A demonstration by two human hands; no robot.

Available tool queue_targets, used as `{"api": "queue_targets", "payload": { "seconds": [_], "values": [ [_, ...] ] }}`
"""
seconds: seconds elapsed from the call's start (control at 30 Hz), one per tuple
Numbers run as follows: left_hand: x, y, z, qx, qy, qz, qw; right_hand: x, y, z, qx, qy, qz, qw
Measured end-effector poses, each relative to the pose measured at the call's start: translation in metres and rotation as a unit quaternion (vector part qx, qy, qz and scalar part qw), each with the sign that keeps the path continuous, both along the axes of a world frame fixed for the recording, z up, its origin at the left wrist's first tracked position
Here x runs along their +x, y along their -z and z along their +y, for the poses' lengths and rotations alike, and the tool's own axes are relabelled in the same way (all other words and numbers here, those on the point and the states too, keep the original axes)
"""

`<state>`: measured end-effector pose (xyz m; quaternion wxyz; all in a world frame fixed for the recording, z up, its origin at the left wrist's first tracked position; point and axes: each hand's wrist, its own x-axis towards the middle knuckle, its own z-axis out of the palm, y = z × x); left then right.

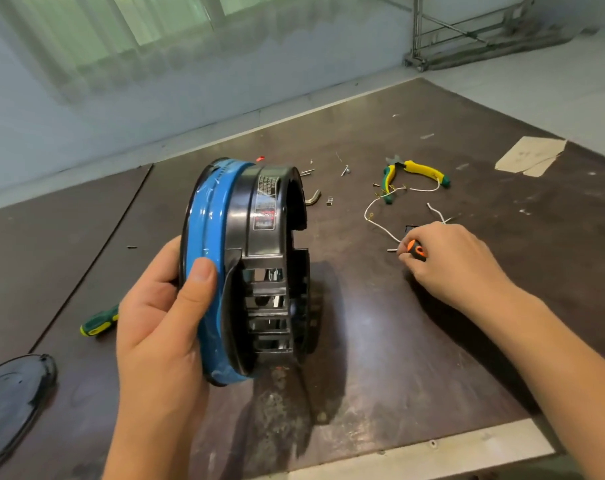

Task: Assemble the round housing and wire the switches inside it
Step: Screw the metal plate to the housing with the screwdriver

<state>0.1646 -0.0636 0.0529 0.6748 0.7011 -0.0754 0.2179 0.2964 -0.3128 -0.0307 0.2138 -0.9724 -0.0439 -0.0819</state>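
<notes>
The round black housing (263, 258) stands on its edge at the middle of the table, a blue film band around its left rim and a label on its top. My left hand (162, 306) grips that blue rim, thumb across the front. To the right, my right hand (450, 261) curls round an orange-and-black screwdriver handle (417, 250) low over the table. White wires (380, 216) with ring terminals lie just beyond that hand. A small screw (392, 250) lies beside the fingers.
Yellow-green pliers (415, 174) lie at the back right, with loose screws (308, 172) and a metal bracket (314, 197) behind the housing. A green-yellow screwdriver (98, 323) lies at left. A black round cover (13, 400) sits at the bottom left. Paper (529, 155) lies far right.
</notes>
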Motion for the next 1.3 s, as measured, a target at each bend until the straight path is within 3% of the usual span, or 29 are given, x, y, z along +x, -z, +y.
{"api": "queue_targets", "payload": {
  "seconds": [0.1, 0.2, 0.27, 0.3, 0.43, 0.57, 0.7, 0.87, 1.07, 1.3],
  "values": [
    [0.0, 0.002, -0.005, 0.004, -0.003, 0.003, 1.0, -0.005, -0.017, 0.005, 0.214, -0.095, -0.019, 0.972],
    [0.001, 0.006, -0.007, -0.006, -0.004, 0.009, 1.0, -0.022, -0.041, 0.017, 0.479, -0.189, -0.008, 0.857],
    [0.003, 0.007, -0.008, -0.021, -0.008, 0.011, 1.0, -0.032, -0.055, 0.025, 0.585, -0.224, 0.0, 0.78],
    [0.003, 0.007, -0.008, -0.026, -0.011, 0.013, 1.0, -0.036, -0.061, 0.027, 0.607, -0.238, 0.006, 0.758],
    [0.004, 0.006, -0.013, -0.029, -0.015, 0.012, 0.999, -0.046, -0.071, 0.031, 0.636, -0.268, 0.023, 0.723],
    [0.004, 0.006, -0.023, -0.008, -0.01, 0.0, 1.0, -0.047, -0.067, 0.033, 0.631, -0.273, 0.013, 0.726],
    [0.002, 0.005, -0.03, 0.072, -0.015, -0.003, 0.997, -0.045, -0.062, 0.031, 0.635, -0.267, 0.027, 0.724],
    [0.001, 0.006, -0.032, 0.083, -0.029, -0.006, 0.996, -0.041, -0.059, 0.03, 0.622, -0.262, 0.027, 0.737],
    [0.0, 0.007, -0.03, 0.114, -0.029, -0.002, 0.993, -0.04, -0.057, 0.032, 0.636, -0.269, 0.068, 0.72],
    [0.0, 0.006, -0.032, 0.111, 0.007, -0.036, 0.993, -0.043, -0.054, 0.038, 0.692, -0.262, 0.13, 0.66]
  ]
}}
